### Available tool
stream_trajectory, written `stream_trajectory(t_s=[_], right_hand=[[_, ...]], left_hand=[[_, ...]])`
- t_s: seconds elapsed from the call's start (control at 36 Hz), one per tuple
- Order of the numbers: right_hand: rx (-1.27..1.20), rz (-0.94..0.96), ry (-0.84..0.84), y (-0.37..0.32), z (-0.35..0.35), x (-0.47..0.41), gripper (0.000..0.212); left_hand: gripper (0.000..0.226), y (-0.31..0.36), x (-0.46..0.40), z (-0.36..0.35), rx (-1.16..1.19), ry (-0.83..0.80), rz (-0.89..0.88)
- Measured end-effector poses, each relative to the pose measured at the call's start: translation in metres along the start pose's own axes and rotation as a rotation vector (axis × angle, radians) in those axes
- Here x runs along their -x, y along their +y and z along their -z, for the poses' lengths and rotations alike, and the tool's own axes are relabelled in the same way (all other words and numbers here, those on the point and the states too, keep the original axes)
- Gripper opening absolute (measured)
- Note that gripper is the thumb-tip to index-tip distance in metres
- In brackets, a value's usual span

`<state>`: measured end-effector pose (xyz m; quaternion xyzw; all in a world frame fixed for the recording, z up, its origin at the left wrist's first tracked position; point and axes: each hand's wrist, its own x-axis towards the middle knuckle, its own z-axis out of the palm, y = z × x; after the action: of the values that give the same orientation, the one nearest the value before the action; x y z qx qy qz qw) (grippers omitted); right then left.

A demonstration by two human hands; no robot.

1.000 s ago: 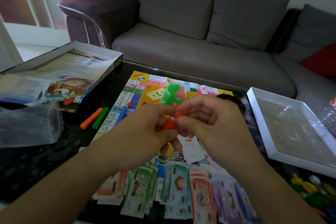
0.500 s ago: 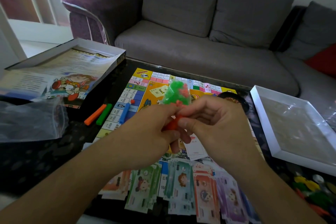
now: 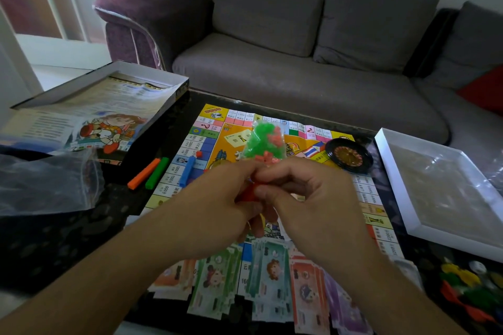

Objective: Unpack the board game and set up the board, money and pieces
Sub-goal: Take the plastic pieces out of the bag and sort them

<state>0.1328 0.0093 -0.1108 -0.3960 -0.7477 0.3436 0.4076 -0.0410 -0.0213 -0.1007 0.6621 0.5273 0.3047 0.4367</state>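
Opening a small clear plastic bag of green and red pieces (image 3: 263, 141) above the colourful game board (image 3: 209, 141): left hand (image 3: 217, 204) and right hand (image 3: 304, 196) pinch its mouth; emptying likely follows.

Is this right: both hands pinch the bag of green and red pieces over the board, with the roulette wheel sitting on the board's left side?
Not quite. The head view shows the roulette wheel on the board's right side, near the white tray. Both the left hand and right hand do pinch the bag of pieces over it.
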Motion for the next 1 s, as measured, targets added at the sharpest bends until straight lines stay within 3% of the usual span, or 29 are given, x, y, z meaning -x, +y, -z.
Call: stream_trajectory(t_s=[0.11, 0.22, 0.31, 0.36, 0.47, 0.58, 0.83, 0.92, 1.0], right_hand=[[0.149, 0.042, -0.043, -0.004, 0.000, 0.001, 0.040], [0.133, -0.045, -0.176, -0.004, -0.003, 0.002, 0.075], [0.190, -0.096, -0.257, -0.002, -0.009, 0.001, 0.088], [0.256, -0.111, -0.224, 0.001, -0.015, -0.003, 0.083], [0.313, -0.175, -0.139, 0.015, -0.022, -0.015, 0.051], [0.386, -0.205, -0.187, 0.027, -0.033, -0.030, 0.033], [0.556, -0.209, -0.404, 0.042, -0.091, -0.088, 0.035], [0.606, -0.213, -0.417, 0.052, -0.108, -0.100, 0.056], [0.632, -0.188, -0.390, 0.060, -0.118, -0.105, 0.039]], left_hand=[[0.041, -0.003, -0.004, 0.002, 0.131, 0.075, 0.011], [0.053, -0.008, -0.014, 0.013, 0.290, 0.133, 0.103], [0.054, -0.009, -0.018, 0.024, 0.407, 0.170, 0.152], [0.046, -0.008, -0.023, 0.033, 0.455, 0.199, 0.205], [0.020, -0.028, -0.034, 0.066, 0.560, 0.344, 0.392], [0.026, -0.044, -0.032, 0.093, 0.661, 0.434, 0.479], [0.028, -0.036, -0.045, 0.103, 0.757, 0.460, 0.518], [0.024, -0.039, -0.047, 0.106, 0.730, 0.445, 0.510], [0.024, -0.045, -0.050, 0.110, 0.750, 0.444, 0.500]])
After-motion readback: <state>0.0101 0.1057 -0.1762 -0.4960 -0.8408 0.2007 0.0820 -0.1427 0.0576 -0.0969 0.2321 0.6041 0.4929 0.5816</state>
